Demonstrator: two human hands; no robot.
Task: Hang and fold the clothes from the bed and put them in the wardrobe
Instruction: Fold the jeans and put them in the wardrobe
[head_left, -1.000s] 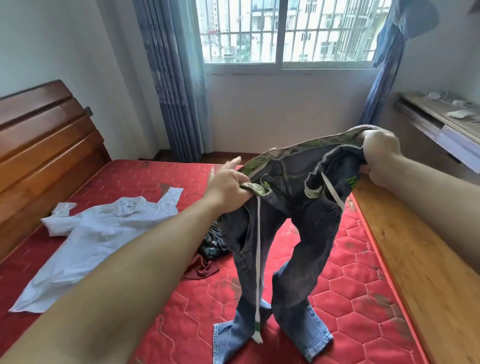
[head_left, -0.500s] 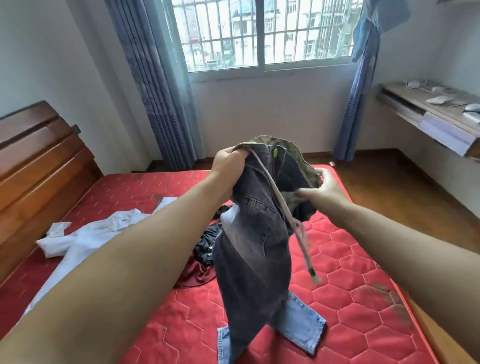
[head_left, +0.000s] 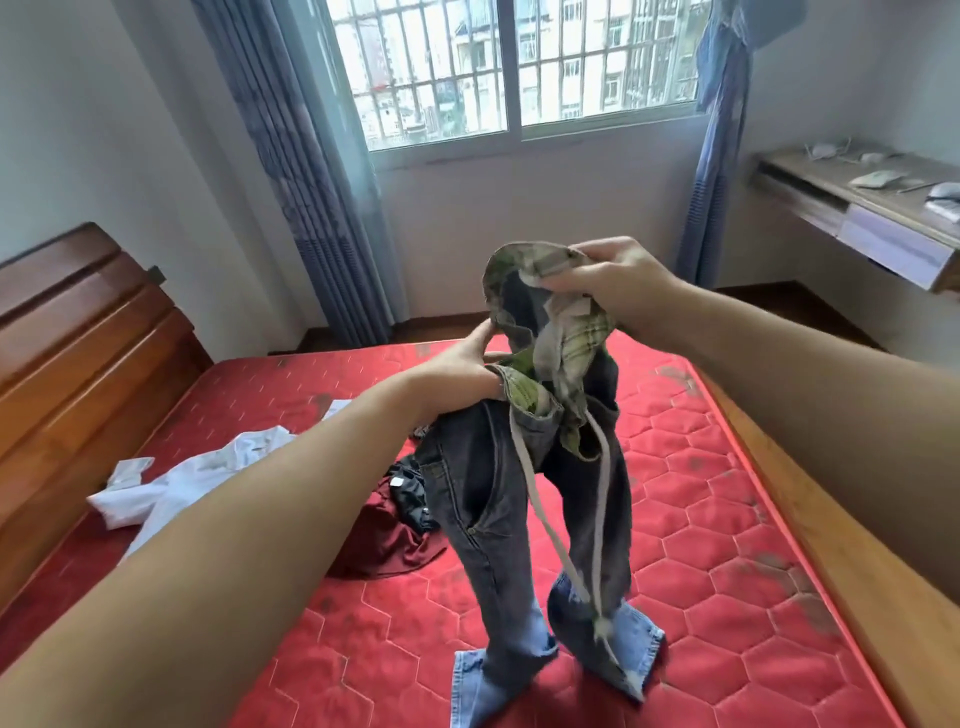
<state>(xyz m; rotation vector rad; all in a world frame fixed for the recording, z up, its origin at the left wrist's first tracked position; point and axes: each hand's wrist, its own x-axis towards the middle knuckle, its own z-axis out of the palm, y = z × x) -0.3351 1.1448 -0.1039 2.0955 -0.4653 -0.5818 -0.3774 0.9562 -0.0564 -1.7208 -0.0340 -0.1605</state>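
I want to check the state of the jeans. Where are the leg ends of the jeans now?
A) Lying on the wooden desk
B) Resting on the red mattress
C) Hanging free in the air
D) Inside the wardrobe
B: the cuffs of the jeans crumple on the red mattress, while both hands hold the waistband up.

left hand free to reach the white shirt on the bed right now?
Probably not yet. The left hand is gripping the waistband of the jeans, as is the right hand. The path to the white shirt looks clear across the mattress, but it must let go first.
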